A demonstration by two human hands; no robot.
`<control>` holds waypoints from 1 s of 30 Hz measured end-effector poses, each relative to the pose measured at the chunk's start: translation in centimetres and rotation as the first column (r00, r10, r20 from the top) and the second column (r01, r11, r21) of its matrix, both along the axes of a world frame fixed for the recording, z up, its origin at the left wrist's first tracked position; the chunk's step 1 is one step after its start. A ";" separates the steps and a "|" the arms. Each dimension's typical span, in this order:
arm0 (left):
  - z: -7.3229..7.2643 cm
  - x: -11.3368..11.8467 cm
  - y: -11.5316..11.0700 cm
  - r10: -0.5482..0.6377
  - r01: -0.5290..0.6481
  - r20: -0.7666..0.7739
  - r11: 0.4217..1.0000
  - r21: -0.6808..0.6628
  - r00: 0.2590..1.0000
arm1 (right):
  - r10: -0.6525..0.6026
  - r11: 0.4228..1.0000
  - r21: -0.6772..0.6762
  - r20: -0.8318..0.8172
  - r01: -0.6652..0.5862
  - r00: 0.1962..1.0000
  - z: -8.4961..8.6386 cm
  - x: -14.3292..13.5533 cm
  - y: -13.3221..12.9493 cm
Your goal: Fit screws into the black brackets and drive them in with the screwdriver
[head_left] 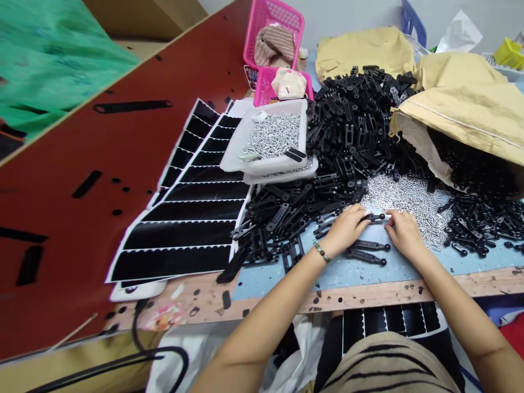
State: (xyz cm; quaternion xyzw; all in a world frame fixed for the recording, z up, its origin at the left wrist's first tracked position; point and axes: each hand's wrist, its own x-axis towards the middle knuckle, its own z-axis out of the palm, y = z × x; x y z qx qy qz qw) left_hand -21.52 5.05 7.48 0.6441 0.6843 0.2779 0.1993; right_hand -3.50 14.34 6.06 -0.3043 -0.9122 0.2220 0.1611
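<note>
Left thumb and fingers of left hand (347,228) clamped on black link (374,217) between hands, right hand (404,232) fingertips beside its ball end, grip unclear, two similar links (370,246) at six o'clock, silver pins (415,203) at two.

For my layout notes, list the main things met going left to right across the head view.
Green sheet, scallop-edged black strips, white tub of silver pins, left hand, right hand, yellow container.
</note>
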 end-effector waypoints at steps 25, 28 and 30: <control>-0.6 1.5 1.7 -0.205 0.205 -0.055 0.979 0.001 0.977 | 0.069 0.997 0.057 -0.153 -0.061 0.986 -1.1 2.3 -0.2; -0.4 0.8 1.6 -0.235 0.233 -0.077 0.972 -0.024 0.969 | 0.094 0.993 0.088 -0.159 -0.080 0.983 -1.5 1.8 -0.5; -0.1 0.2 1.3 -0.237 0.233 -0.092 0.971 -0.052 0.967 | 0.122 0.990 0.093 -0.132 -0.110 0.984 -1.3 1.5 -0.6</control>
